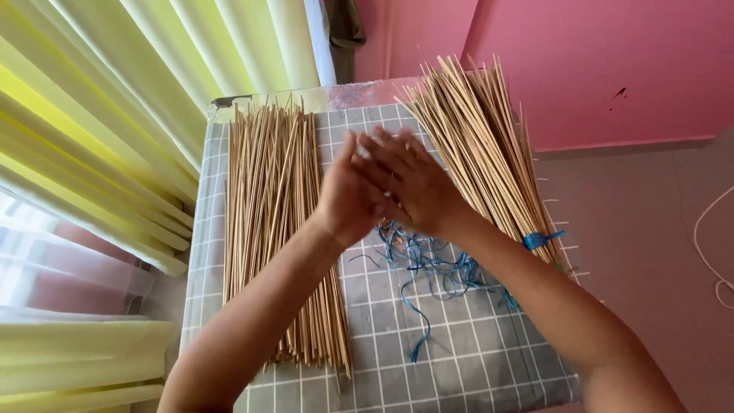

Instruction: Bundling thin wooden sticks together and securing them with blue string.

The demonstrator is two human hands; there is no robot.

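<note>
Both palms are pressed flat together above the table, the left hand [348, 191] against the right hand [409, 183], and whether anything lies between them cannot be told. Thin pale bamboo sticks [279, 229] lie loose in a long pile on the grey checked tablecloth [459, 344], left of the hands. A tied bundle of sticks [482, 145] fans out on the right, beside tangled blue string [432, 264].
</note>
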